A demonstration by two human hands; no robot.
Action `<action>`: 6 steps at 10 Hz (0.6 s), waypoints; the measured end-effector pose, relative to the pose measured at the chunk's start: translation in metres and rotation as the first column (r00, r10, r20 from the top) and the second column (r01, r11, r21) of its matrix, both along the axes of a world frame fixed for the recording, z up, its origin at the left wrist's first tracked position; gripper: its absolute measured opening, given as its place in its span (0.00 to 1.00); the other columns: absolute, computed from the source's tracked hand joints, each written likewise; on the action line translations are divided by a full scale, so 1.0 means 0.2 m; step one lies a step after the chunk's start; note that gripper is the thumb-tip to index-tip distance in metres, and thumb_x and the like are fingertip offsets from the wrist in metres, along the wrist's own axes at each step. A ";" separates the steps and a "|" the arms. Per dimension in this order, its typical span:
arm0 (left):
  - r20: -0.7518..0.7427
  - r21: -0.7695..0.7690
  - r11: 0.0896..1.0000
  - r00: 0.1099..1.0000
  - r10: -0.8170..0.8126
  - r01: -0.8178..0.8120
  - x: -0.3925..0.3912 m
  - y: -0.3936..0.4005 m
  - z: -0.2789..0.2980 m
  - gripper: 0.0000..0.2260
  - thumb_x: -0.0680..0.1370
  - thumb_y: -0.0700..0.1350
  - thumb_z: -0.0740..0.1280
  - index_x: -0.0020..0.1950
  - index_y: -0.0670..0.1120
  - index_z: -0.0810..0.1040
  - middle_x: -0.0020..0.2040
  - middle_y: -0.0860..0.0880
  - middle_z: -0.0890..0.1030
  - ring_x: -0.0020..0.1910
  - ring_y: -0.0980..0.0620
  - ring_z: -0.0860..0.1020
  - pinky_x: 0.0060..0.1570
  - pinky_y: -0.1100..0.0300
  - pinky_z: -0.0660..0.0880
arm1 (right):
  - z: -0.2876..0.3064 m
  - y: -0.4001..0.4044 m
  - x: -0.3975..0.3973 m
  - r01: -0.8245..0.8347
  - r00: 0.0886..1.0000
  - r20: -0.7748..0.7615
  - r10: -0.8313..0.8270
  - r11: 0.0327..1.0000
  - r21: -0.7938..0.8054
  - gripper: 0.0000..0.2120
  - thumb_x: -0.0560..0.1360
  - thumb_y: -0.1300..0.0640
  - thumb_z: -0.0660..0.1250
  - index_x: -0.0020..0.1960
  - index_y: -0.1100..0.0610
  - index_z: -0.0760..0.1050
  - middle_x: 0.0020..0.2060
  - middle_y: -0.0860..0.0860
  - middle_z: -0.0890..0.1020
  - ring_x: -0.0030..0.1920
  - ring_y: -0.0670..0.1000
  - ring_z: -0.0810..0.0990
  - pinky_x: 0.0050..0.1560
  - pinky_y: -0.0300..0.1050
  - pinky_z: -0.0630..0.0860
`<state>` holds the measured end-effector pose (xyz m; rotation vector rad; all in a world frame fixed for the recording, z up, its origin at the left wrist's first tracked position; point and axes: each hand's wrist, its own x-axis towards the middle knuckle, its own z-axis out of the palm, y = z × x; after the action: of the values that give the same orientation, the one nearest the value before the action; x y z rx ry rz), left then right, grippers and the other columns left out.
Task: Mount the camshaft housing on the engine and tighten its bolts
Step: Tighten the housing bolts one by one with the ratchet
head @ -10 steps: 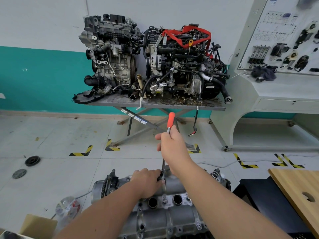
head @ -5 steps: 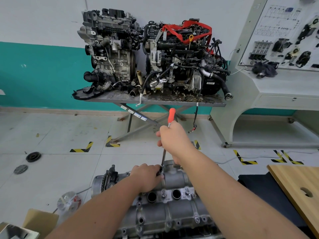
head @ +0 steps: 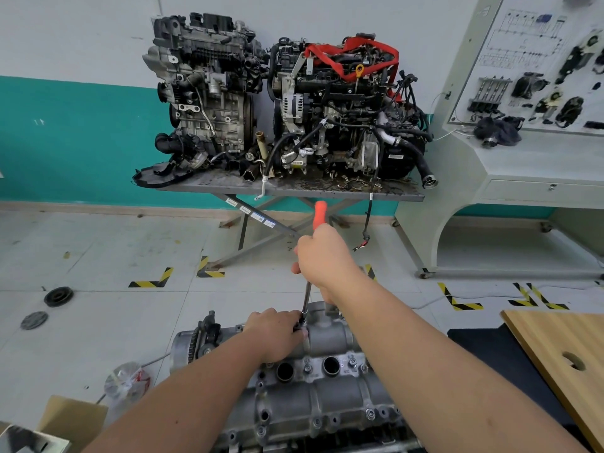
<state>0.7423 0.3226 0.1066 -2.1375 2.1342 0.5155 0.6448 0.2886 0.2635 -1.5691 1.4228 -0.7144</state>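
Both arms outstretched, right grip point(head: 322, 256) and left grip point(head: 276, 331) fisted.

Place: you are in an automotive training workshop.
Far worktop point(head: 294, 188): a steel scissor-leg stand against the wall carries two complete engines point(head: 284, 103), oily, with hoses and wiring hanging off.
Right: a pale teaching console point(head: 536, 165) with a slanted display panel point(head: 539, 67) shows a printed circuit diagram and mounted engine parts.
Floor point(head: 98, 250): you see pale tiles with yellow-and-black hazard corner marks point(head: 153, 280) and loose pulleys point(head: 58, 296) lying to the left.
Wall: white above a teal band.
Near you: a bare aluminium camshaft housing point(head: 313, 393).
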 end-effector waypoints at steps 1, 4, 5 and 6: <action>-0.011 -0.005 1.000 1.000 -0.001 0.001 0.00 0.00 0.00 0.16 0.82 0.60 0.53 0.60 0.51 0.71 0.58 0.47 0.79 0.56 0.44 0.74 0.48 0.51 0.65 | -0.01 0.00 0.02 0.017 0.995 0.103 -0.019 1.000 0.023 0.07 0.80 0.64 0.53 0.51 0.56 0.68 0.41 0.53 0.80 0.30 0.49 0.80 0.38 0.48 0.76; -0.030 0.010 1.000 1.000 -0.003 0.004 0.01 0.00 -0.01 0.15 0.82 0.59 0.54 0.58 0.51 0.70 0.57 0.47 0.79 0.58 0.43 0.74 0.50 0.50 0.65 | -0.10 0.01 0.01 0.093 0.759 0.597 -0.258 0.952 0.292 0.07 0.75 0.65 0.57 0.46 0.57 0.72 0.31 0.49 0.81 0.25 0.48 0.75 0.35 0.46 0.68; -0.047 0.025 1.000 0.999 -0.006 0.007 0.01 0.00 -0.02 0.15 0.82 0.59 0.53 0.60 0.51 0.71 0.58 0.49 0.79 0.59 0.44 0.73 0.55 0.48 0.67 | -0.14 0.03 0.00 0.000 0.742 0.649 -0.169 0.968 0.253 0.11 0.77 0.67 0.55 0.51 0.55 0.72 0.32 0.50 0.84 0.28 0.49 0.77 0.39 0.44 0.69; -0.048 0.032 0.999 0.999 -0.007 0.009 0.01 0.00 -0.01 0.16 0.82 0.59 0.53 0.61 0.51 0.71 0.58 0.49 0.79 0.59 0.44 0.73 0.57 0.47 0.68 | -0.18 0.05 -0.01 -0.008 0.725 0.676 -0.134 0.979 0.203 0.12 0.79 0.67 0.55 0.54 0.53 0.71 0.33 0.50 0.83 0.28 0.49 0.75 0.42 0.44 0.70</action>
<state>0.7450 0.3220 0.1039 -2.1199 2.1423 0.6027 0.6426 0.2994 0.2283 -0.9369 0.9392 -1.0340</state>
